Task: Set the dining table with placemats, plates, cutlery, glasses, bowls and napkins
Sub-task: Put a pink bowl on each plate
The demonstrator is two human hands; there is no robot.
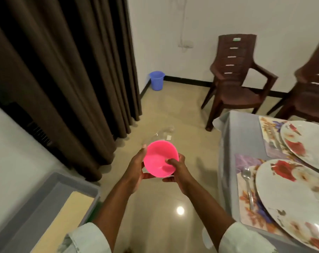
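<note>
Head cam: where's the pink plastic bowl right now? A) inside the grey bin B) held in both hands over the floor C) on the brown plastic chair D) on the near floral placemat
B: the pink plastic bowl is gripped by the left hand and right hand above the beige tiled floor, short of the table.

The green sticker [236,39] on the chair [233,70] is too blurred to read

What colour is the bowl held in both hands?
Bright pink, plain; the bowl shows clearly in the head view.
</note>
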